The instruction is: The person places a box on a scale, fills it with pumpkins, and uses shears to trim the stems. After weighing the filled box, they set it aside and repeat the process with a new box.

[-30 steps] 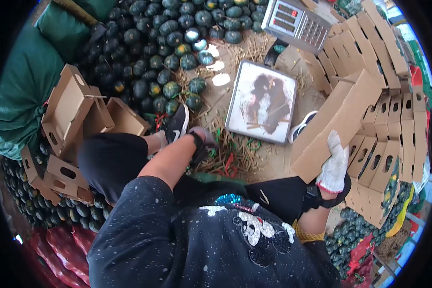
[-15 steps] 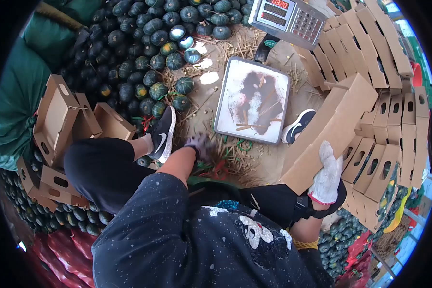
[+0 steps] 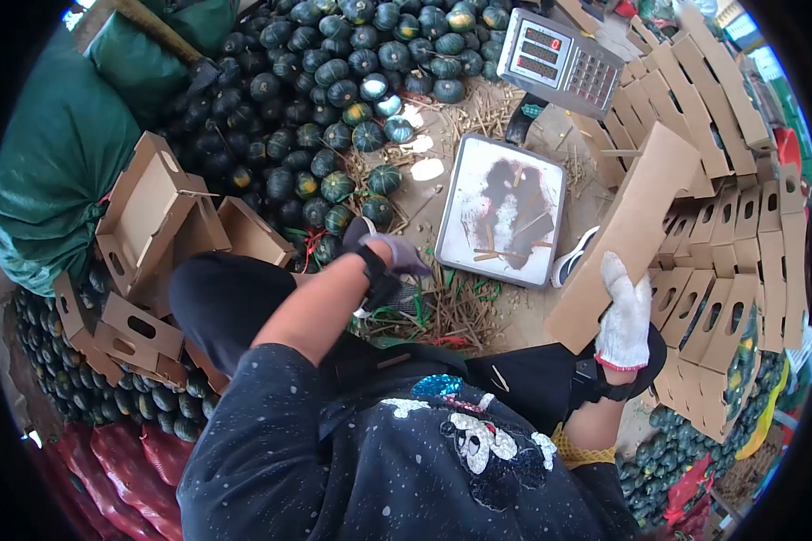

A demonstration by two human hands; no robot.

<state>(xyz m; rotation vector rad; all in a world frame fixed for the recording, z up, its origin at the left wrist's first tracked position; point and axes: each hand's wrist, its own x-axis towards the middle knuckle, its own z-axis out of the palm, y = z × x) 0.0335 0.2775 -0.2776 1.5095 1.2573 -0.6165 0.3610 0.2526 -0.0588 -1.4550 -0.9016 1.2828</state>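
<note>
My right hand (image 3: 624, 316), in a white knit glove, grips the near end of a brown cardboard box (image 3: 618, 239) above my right knee. The box stands tilted, its long side slanting away from me. My left hand (image 3: 404, 256), in a greyish glove, hangs over the floor between my feet, close to my left shoe. Motion blurs its fingers, and I cannot make out anything in them. Just beyond my hands lies the platform scale (image 3: 501, 212), with dirt and dry stem pieces on its plate. Its display (image 3: 541, 45) shows a 0 in the top row.
Many dark green squashes (image 3: 334, 90) are heaped ahead to the left. Open cardboard boxes (image 3: 149, 212) stand at my left beside green sacks (image 3: 54, 180). Stacked boxes (image 3: 722, 225) rise on the right. Straw and stems (image 3: 478, 311) litter the floor; red net sacks (image 3: 108, 478) lie behind left.
My left hand has lifted slightly and blurs near my shoe. The box in my right hand has turned, showing a narrower side. The scale's reading has changed to 0. The whole view has shifted.
</note>
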